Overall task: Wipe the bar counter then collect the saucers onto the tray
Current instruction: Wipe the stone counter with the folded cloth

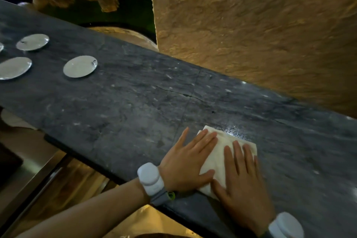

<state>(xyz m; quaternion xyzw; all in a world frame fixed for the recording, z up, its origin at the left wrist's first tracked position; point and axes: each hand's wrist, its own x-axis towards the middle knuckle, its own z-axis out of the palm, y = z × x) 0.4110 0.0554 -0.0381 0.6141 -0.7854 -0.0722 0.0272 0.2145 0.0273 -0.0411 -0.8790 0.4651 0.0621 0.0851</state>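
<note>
A folded white cloth (222,152) lies flat on the dark grey stone bar counter (135,102), near its front edge. My left hand (187,162) presses on the cloth's left side with fingers spread. My right hand (241,183) lies flat on its right side. Both palms rest on the cloth without gripping it. A wet shine (233,130) shows on the counter just beyond the cloth. Several white saucers sit at the far left: one nearest me (80,66), one behind it (32,42), one at the left edge (14,68).
A rough tan stone pillar (251,25) rises right behind the counter. A crack (183,94) runs across the counter's middle. Below the front edge are a wooden floor (73,185) and a metal surface (29,170). No tray is in view.
</note>
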